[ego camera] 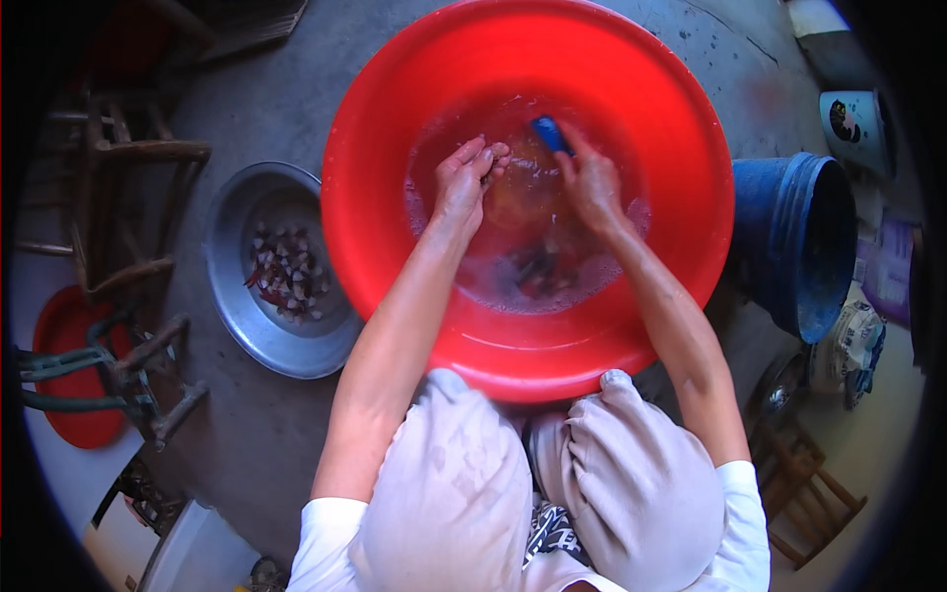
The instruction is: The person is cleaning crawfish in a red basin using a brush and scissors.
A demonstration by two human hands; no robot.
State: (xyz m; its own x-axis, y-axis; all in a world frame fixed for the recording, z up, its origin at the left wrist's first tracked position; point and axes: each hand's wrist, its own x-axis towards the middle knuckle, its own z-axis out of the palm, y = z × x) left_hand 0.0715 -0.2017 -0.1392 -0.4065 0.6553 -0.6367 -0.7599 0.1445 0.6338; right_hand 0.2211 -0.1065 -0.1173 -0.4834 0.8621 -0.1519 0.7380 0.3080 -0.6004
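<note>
A large red plastic basin in front of my knees holds cloudy water with foam around its edge. Over the water, my left hand pinches a small brownish thing, perhaps a crayfish, mostly hidden by the fingers. My right hand grips a blue plastic tool, possibly a brush; its working end cannot be made out. Dark reddish crayfish show dimly under the water on the near side.
On the left, a metal basin holds a heap of crayfish. A blue bucket lies tilted against the red basin's right side. Wooden chairs stand at far left, and a small wooden stool at lower right.
</note>
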